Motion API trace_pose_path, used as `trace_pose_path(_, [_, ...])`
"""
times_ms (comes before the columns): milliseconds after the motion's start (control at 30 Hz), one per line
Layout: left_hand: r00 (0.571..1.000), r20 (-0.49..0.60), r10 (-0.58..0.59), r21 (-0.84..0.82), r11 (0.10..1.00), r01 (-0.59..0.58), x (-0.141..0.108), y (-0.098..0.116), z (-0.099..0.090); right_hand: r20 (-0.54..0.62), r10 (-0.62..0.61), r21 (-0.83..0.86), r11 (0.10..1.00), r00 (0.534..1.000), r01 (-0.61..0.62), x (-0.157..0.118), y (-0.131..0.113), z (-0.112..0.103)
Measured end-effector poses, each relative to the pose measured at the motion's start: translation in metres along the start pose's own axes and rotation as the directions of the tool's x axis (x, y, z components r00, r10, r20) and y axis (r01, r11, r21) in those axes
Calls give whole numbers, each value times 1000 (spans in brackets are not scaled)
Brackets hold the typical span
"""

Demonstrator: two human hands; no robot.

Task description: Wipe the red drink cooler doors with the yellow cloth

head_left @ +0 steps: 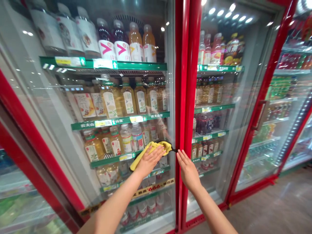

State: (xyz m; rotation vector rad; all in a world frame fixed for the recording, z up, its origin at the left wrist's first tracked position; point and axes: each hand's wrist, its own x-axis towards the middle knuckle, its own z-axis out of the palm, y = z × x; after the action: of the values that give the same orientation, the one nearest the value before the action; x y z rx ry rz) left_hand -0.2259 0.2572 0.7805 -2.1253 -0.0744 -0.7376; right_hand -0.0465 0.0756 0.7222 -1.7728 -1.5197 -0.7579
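A yellow cloth (141, 159) with a dark edge lies against the glass door (170, 97) of a drinks fridge. My left hand (152, 158) is spread flat on it, pressing it to the glass with the fingers pointing up and right. A short black strap (174, 150) runs from the cloth's right end toward the red door frame (182, 81). My right hand (187, 169) rests at that frame, its fingers stretched out and the fingertips beside the strap's end. Whether those fingertips touch the strap is hard to tell.
Bottled drinks (135, 97) stand on green-edged shelves behind the glass. A second glass door is to the right, with a red handle (258, 115) on its far frame. More lit fridges stand at the far right, above a grey floor (273, 208). Another red-framed fridge is at lower left.
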Motion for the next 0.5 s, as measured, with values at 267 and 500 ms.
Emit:
trace_pose_path(267, [999,17,50,-91,995,-49,35,6,10,-91,39,48,998,995,-35,-1,17,-19])
trace_pose_path(500, [974,12,225,-164,962,-220,36,30,24,-109,37,88,996,993,-27,1,15,-27])
